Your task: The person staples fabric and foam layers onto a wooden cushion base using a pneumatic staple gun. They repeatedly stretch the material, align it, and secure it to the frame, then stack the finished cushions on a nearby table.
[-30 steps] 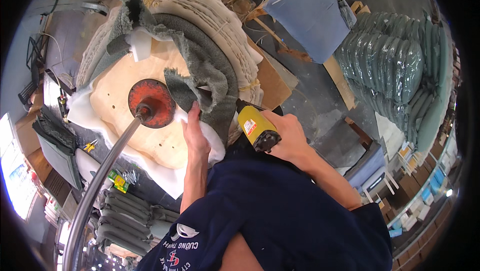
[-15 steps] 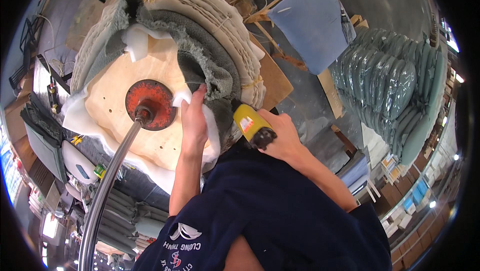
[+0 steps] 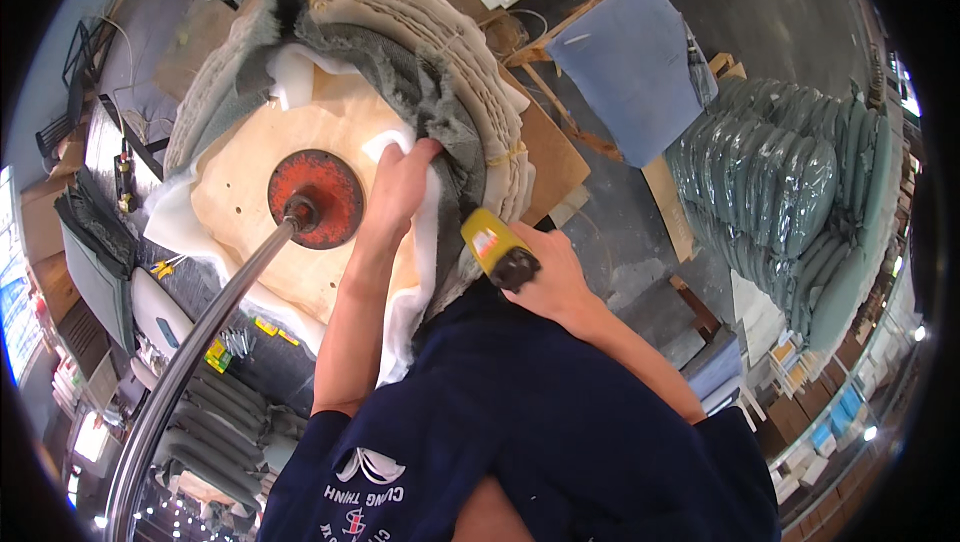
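Observation:
A round wooden seat board [image 3: 230,182] lies underside up, a red metal disc [image 3: 345,187] clamped at its middle. White padding [image 3: 185,232] shows around the board's edge. Grey-green upholstery fabric [image 3: 462,157] with a frayed edge wraps the far and right sides. My left hand [image 3: 398,187] is closed on the fabric's edge at the right of the board, fingertips partly hidden. To its right, my right hand [image 3: 555,277] grips a yellow staple gun [image 3: 484,237], its nose toward the fabric rim. Whether the nose touches the fabric, I cannot tell.
A bent metal pole [image 3: 200,337] runs from the disc to the lower left. Pale layered cloth [image 3: 435,17] rings the far side. A blue-grey padded seat [image 3: 630,62] stands back right, beside stacked grey-green cushions in clear plastic [image 3: 770,172]. Yellow packets [image 3: 268,327] lie lower left.
My left hand has moved farther away along the rim. The fabric that curled inward beside it now lies drawn back. The staple gun stays near the rim, and the whole view has shifted slightly.

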Demonstrator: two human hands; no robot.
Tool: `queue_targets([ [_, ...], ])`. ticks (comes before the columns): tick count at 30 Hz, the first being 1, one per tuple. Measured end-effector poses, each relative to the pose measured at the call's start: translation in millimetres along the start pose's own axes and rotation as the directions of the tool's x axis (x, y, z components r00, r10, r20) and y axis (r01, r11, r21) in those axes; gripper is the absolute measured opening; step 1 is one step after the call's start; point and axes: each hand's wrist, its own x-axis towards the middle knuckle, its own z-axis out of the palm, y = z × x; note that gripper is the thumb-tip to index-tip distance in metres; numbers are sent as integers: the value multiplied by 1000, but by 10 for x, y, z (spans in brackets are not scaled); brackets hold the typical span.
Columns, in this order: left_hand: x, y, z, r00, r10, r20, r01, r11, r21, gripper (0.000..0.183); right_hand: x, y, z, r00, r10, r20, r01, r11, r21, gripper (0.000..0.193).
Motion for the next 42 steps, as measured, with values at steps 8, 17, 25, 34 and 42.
queue_targets([
  [8,570,-55,15,947,321,22,-305,874,377,67,19,208,38,980,-99,-174,101,995,2,35],
  [17,-772,-629,317,642,738,-208,-526,622,581,56,243,451,-253,960,-225,-169,207,971,-119,41],
  [25,-631,-514,332,919,325,-223,-118,767,630,54,248,295,-277,965,-202,-165,179,973,-148,41],
  [34,-68,-618,100,587,765,-265,-549,617,564,35,346,94,-400,996,-86,-7,86,994,-67,39],
  [42,169,-396,-78,642,764,-59,-517,489,702,32,436,-176,-301,998,-62,26,64,994,-93,21],
])
